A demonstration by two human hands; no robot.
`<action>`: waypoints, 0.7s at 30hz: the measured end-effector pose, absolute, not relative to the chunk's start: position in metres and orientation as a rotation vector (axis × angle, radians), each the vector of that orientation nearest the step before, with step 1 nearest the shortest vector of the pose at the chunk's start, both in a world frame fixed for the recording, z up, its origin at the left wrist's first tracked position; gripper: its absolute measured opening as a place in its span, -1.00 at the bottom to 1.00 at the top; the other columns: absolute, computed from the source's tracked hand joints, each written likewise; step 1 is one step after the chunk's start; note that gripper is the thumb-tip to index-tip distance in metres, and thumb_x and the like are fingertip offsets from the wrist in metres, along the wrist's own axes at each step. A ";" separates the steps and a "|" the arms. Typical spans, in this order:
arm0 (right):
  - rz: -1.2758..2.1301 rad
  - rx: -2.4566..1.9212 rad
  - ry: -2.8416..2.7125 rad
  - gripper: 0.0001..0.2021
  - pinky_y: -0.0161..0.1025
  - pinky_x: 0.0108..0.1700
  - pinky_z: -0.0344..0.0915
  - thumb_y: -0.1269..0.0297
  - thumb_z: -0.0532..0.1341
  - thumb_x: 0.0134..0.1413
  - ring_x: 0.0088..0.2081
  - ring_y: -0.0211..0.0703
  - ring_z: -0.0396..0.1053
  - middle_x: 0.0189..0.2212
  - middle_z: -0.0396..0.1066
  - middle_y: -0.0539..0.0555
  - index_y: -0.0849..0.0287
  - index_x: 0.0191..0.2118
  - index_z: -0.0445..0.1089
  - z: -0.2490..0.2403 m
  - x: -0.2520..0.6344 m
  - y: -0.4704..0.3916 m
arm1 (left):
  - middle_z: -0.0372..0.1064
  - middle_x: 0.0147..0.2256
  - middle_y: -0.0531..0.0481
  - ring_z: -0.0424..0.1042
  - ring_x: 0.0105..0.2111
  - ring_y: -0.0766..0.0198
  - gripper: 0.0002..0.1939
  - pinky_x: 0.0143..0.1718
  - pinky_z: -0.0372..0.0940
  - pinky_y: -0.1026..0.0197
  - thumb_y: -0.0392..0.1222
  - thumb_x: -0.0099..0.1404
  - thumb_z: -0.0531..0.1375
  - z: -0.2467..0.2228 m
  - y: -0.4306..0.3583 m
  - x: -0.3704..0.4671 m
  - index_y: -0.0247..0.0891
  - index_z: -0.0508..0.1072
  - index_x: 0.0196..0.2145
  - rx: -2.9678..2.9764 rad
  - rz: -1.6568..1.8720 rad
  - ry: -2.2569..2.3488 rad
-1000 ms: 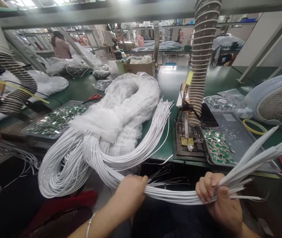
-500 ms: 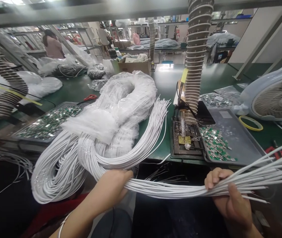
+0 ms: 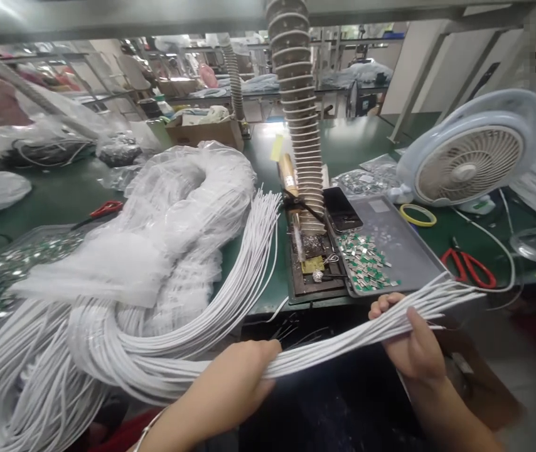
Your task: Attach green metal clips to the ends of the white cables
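Head view, lower centre: closed firmly round a bundle of white cables [image 3: 324,351] with the left hand [image 3: 249,370], thumb side up and most fingertips hidden. At lower right, curled narrowly round the same bundle with the right hand [image 3: 413,342], thumb across it. Stretched between both hands, then fanned out past the right one, too many to count. Joined at left to a big looped coil, partly wrapped in one clear plastic bag [image 3: 192,207].

Just beyond the right hand, see one grey tray [image 3: 409,238] with a heap of small green-and-silver boards [image 3: 366,260], uncountable at this size. Overlapping its upper left corner, one phone [image 3: 343,209]. Beside it at centre, one dark holder tray [image 3: 324,292] with one yellow sponge [image 3: 312,265] in it. At left, partly covered by the plastic, one more tray [image 3: 37,232] of similar boards.

Farther out, count two red-handled tools: one at right [image 3: 459,260], one at left [image 3: 107,209]. Add one yellow tape roll [image 3: 421,223] and one pale blue fan [image 3: 470,157] at right. At upper centre-left, on the green bench [image 3: 353,135], one open cardboard box [image 3: 206,135] with pale contents, too blurred to name.
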State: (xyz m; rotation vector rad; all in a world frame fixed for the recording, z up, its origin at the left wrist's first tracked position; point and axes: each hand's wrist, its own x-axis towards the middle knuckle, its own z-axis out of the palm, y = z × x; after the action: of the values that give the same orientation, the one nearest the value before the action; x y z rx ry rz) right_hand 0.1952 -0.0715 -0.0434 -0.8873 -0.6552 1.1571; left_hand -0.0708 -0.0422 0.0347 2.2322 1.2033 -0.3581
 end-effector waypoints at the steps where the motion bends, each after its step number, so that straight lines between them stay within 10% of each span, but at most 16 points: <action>1: 1.171 -0.879 -0.603 -0.81 -0.20 -0.34 0.35 0.05 0.15 0.06 -0.41 -0.21 0.33 -0.46 0.29 -0.01 0.03 -0.33 0.36 -0.044 0.196 -0.070 | 0.42 -0.42 -0.01 0.43 -0.40 0.15 -0.89 -0.41 0.15 0.22 -0.33 0.11 -0.02 0.033 -0.040 -0.065 -0.19 0.26 -0.43 2.224 -0.334 1.187; 21: 1.127 -1.056 -0.669 -0.74 -0.22 -0.26 0.39 0.05 0.18 0.08 -0.39 -0.21 0.41 -0.46 0.42 0.02 0.16 -0.35 0.38 -0.049 0.210 -0.070 | 0.47 -0.34 -0.11 0.42 -0.40 0.19 -0.79 -0.37 0.21 0.25 -0.17 0.29 -0.01 -0.010 -0.032 0.071 -0.26 0.39 -0.27 2.058 0.078 0.931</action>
State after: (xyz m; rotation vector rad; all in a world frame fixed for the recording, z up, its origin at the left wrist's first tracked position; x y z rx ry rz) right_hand 0.2100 -0.0696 -0.0493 -1.0558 -0.6689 1.1271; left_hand 0.0707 -0.0323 -0.0103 2.0576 0.9309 0.0778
